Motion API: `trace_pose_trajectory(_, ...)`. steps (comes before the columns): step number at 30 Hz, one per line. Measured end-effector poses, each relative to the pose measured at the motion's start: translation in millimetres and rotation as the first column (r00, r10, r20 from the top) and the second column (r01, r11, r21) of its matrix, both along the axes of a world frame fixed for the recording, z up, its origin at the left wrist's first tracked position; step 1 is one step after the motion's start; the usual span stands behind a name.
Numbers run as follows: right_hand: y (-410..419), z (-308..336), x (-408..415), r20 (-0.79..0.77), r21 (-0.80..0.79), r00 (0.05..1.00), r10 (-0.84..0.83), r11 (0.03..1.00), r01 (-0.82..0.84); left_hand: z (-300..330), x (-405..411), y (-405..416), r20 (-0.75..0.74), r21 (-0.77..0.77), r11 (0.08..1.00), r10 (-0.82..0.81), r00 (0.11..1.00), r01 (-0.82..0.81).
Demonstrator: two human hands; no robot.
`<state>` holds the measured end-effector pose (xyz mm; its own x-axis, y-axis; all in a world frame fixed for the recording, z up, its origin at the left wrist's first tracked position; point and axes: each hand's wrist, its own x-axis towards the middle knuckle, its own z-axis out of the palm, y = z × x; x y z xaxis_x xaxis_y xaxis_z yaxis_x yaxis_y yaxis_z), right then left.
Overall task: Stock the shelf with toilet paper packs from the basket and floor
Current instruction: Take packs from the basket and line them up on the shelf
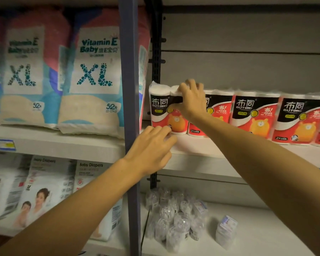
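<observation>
Gripping the leftmost toilet paper pack point(167, 109) w/ both hands on the middle shelf point(201, 150) of the right bay: right hand point(190, 100) curled over the pack's top right, thumb across the black band at front, fingers over the top toward the back; left hand point(151, 146) at the pack's bottom front edge, fingertips bent and pinching/touching the lower wrap near the shelf lip. Pack is a 2-roll "Butong" wrap, red/black w/ orange bear, standing upright at far left end of the shelf, just beside the black slotted upright point(156, 52). To its right a row of same packs point(255, 115) stands side by side along the shelf, touching each other, first one partly hidden behind the right hand/forearm. Whether the held pack's base sits fully on the shelf: can't tell, left hand covers it. Blue post point(130, 89) divides bays. Left bay, same level: XL diaper bags point(92, 74), "Vitamin E Baby", 52 pcs, upright, pink tops. Below those: baby diaper packs point(48, 187) w/ photos on front. Lower right shelf point(257, 228): cluster of small clear-wrapped items point(174, 217), blurry, contents unreadable, plus one small wrapped item point(226, 230) apart to the right. Blue/yellow price tag point(6, 145) on the left shelf edge.
</observation>
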<state>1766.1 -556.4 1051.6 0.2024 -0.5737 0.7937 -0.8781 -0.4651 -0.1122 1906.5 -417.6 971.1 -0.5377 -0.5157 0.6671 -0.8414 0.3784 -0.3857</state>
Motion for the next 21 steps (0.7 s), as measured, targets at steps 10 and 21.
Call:
trace_pose_trajectory(10, -16.9, -9.8, 12.1, -0.384, -0.082, 0.898, -0.213, 0.977, 0.196, 3.8, 0.2, -1.3, -0.063, 0.016, 1.0, -0.004, 0.998, 0.006)
trace_pose_trajectory(21, 12.6, -22.0, -28.7, -0.292, -0.058, 0.952, -0.09, 0.995, 0.076, 7.7, -10.2, 4.4, -0.089, 0.063, 0.998, 0.015, 0.996, -0.01)
